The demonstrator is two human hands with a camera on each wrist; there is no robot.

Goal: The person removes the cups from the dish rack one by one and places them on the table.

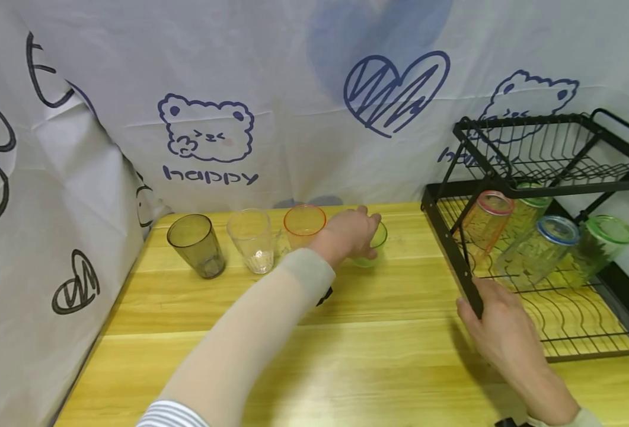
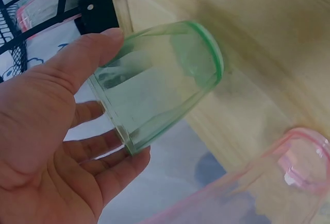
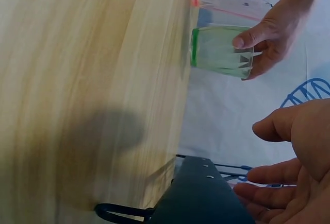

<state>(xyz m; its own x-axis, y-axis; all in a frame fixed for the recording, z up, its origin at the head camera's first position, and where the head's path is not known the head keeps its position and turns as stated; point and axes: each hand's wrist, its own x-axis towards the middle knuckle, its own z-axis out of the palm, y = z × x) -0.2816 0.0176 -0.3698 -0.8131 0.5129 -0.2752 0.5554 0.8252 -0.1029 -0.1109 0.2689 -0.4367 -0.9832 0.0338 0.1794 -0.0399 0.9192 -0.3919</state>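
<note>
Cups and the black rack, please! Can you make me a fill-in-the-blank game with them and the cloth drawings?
The ____ hand is at the green cup.
The black rack holds ____ glass cups.
Two of those have ____ tops.
On the cloth, the word under the bear left of the blue heart is ____.

Missing words: left; four; green; happy.

Homelike nook (dish rack [image 1: 452, 252], cartoon-printed cloth [image 1: 298, 118]).

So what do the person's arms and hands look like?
The left hand and right hand are ungloved. The left has a plain cream fabric sleeve, then white-and-grey striped cloth farther up; the right has a cream fabric cuff. A small black piece shows near each wrist.
</note>
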